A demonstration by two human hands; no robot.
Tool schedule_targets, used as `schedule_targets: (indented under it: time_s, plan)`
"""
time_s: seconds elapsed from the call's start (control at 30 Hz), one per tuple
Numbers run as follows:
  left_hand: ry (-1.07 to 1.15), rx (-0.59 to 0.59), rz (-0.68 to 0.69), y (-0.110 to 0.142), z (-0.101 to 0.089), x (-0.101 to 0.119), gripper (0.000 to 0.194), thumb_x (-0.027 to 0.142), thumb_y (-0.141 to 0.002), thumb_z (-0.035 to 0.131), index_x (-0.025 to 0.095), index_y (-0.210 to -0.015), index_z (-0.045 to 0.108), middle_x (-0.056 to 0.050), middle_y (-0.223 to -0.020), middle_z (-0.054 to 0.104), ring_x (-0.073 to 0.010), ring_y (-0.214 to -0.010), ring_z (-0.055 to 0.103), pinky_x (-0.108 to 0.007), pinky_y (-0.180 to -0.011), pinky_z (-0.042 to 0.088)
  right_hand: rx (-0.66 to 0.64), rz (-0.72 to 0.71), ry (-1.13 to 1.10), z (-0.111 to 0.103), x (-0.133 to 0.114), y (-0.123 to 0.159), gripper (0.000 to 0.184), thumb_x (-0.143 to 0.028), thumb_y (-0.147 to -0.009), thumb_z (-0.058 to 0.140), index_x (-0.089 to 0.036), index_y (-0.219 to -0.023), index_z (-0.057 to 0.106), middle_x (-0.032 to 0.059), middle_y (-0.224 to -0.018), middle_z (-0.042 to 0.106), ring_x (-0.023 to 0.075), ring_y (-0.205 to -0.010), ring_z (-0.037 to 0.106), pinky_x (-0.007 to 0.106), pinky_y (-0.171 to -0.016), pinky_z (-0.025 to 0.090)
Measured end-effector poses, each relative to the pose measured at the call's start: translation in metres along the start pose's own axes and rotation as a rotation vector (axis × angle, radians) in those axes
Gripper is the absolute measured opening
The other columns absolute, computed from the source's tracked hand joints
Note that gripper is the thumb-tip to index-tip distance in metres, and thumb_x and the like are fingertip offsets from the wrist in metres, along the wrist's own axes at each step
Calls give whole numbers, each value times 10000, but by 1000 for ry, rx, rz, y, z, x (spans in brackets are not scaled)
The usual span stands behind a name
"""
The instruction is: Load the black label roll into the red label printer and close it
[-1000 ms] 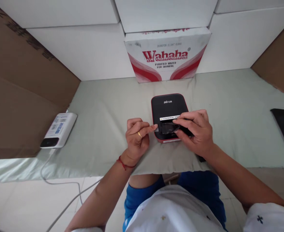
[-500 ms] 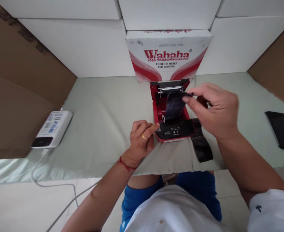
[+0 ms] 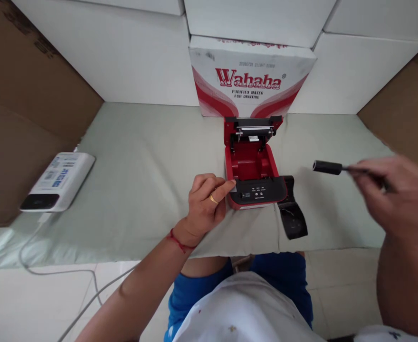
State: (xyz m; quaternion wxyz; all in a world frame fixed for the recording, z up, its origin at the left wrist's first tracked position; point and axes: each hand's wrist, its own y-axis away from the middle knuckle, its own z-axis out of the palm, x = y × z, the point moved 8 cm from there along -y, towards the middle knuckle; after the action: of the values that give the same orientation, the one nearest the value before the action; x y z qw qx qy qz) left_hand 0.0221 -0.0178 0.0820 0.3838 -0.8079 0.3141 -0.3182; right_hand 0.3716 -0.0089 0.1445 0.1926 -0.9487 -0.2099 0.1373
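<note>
A small red and black label printer [image 3: 255, 202] stands on the cloth, lid raised, its red inner bay exposed. My left hand [image 3: 207, 202] has its fingers curled, with the index fingertip on the printer's front left corner; the thumb is mostly hidden. Out to the right of the printer, my right hand [image 3: 396, 190], blurred, grips a black ribbon roll [image 3: 327, 167] by its film. The roll hangs in the air, its hollow end turned left. A strip of black film [image 3: 293, 221] lies by the printer's right front corner.
A Wahaha water carton [image 3: 251, 80] stands right behind the printer, against stacked white boxes [image 3: 141, 57]. To the left lies a white power bank [image 3: 59, 183] with a grey cable [image 3: 66, 272] running over the table edge. Brown cardboard [image 3: 27, 142] walls both sides.
My right hand has lifted the black ribbon roll out of the printer's bay and moved it right. My left hand stays at the printer's corner.
</note>
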Motion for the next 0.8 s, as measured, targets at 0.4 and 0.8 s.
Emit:
schedule_targets:
  time_s: [0.4, 0.8]
  plan:
    - [7, 9, 15, 0, 0, 1, 450, -12, -955, 546, 229, -1317, 662, -52, -977, 744, -194, -908, 617, -384, -879, 508, -187, 120, -217, 66, -18, -26, 257, -398, -1048, 615, -277, -1128, 827, 63, -1146, 850, 256, -996, 812, 393, -887, 646]
    - [18, 17, 6, 0, -3, 1, 569, 26, -959, 562, 278, -1465, 626, -55, -1002, 761, -211, -933, 641, -394, -877, 539, -756, -89, -496, 52, -66, -48, 245, -415, -1025, 699, -394, -1229, 833, 3, -1065, 866, 205, -820, 817, 294, -688, 654]
